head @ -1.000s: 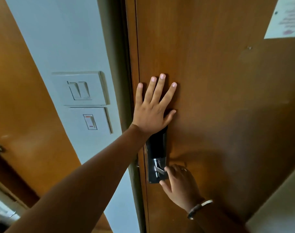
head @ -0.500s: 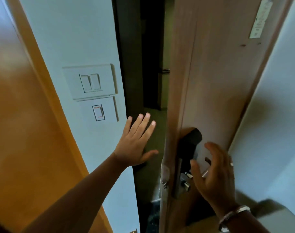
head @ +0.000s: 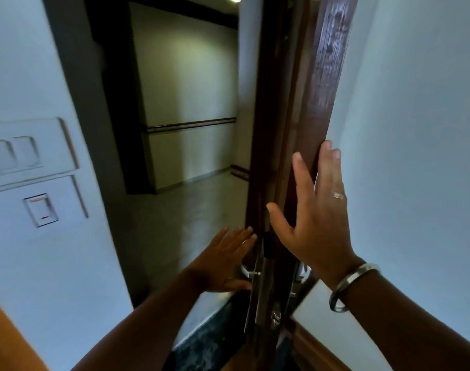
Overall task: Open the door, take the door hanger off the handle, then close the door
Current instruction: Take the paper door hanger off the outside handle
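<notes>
At the doorway, swung far wider than half a second ago: door (head: pixel 279 129), now seen almost edge-on, dark brown wood with a faint grain, tall and narrow, opening onto a dim corridor (head: pixel 185 199). Off the inner lever and up onto the door's inner face: right hand (head: pixel 317 210), spread flat, fingers straight, thumb across the edge, gripping nothing. Lower and further forward than before, out on the corridor side: left hand (head: pixel 223 261), likewise open, palm towards the door's outer face, fingertips just beside the edge, closed on nothing. Just beyond that palm, partly covered by it: outer handle (head: pixel 248 271), bright metal, curved, with a small pin-like stub. Door hanger not to be made out; outer face turned away from the camera. On the room side, below the right wrist: inner handle (head: pixel 303 271), a glint of the same polished metal. High on the inner face, at a steep angle: glossy notice (head: pixel 333 49), print unreadable. Slid leftward in view since the earlier frame: switch plate (head: pixel 27 153), smooth white plastic, rectangular, two rockers, and beneath it a smaller square switch (head: pixel 41 210) with a red mark. Around the right wrist, a flat silvery bangle (head: pixel 346 285); on one finger, a thin ring (head: pixel 338 195). Beyond, across the pale far wall (head: pixel 185 76), a dark horizontal rail (head: pixel 191 124).
</notes>
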A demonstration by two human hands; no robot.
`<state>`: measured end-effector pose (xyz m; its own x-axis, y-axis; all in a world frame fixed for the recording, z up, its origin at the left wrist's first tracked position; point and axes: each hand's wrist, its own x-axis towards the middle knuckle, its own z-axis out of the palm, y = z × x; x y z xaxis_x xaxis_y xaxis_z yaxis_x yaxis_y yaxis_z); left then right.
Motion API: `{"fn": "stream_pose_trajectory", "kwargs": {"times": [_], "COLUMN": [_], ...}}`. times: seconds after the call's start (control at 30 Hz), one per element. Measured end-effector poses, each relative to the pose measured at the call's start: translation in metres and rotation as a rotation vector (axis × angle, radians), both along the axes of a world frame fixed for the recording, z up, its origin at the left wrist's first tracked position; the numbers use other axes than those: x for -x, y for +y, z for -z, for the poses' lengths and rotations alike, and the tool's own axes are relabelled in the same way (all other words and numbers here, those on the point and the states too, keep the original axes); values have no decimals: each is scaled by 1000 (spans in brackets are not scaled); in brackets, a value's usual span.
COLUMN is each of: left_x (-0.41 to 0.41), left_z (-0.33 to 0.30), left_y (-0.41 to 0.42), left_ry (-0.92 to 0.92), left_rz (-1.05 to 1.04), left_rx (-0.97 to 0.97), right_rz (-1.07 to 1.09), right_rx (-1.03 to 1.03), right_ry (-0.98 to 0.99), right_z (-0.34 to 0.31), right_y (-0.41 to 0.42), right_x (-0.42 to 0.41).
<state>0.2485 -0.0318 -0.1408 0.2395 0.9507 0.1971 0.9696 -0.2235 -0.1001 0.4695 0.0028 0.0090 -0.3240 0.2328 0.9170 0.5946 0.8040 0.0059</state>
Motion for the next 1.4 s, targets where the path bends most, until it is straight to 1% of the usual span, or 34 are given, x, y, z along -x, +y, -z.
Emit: {"fn": "stream_pose_trajectory", "kwargs": {"times": [0.13,0.27,0.47,0.57,0.67,0.77,0.93,1.03,1.17,1.4], "left_x": [-42,-80,-127,-146,-158,-164,-160,-150,-132,-119], "left_z": [2,10,27,32,31,27,19,13,-1,-27], "left_y": [31,53,78,88,95,103,109,110,118,148], "left_ry": [-97,-246,-427,-471,-465,-452,-444,-479,-364,-206], "left_rz": [178,245,238,210,185,174,196,197,238,338], "left_rx": [-27,32,27,27,36,55,109,147,219,425], "right_rz": [185,325,414,464,490,474,423,403,378,356], "right_rx": [0,-12,-76,-124,-133,-146,-162,-164,-156,-160], "right_ry": [5,51,161,141,99,102,121,115,121,133], "right_z": [3,7,10,12,13,14,15,15,14,14], "right_y": [19,41,70,81,89,96,104,107,109,114], "right_x": [-25,-42,-65,-78,-89,-98,-107,-112,-118,-123]}}
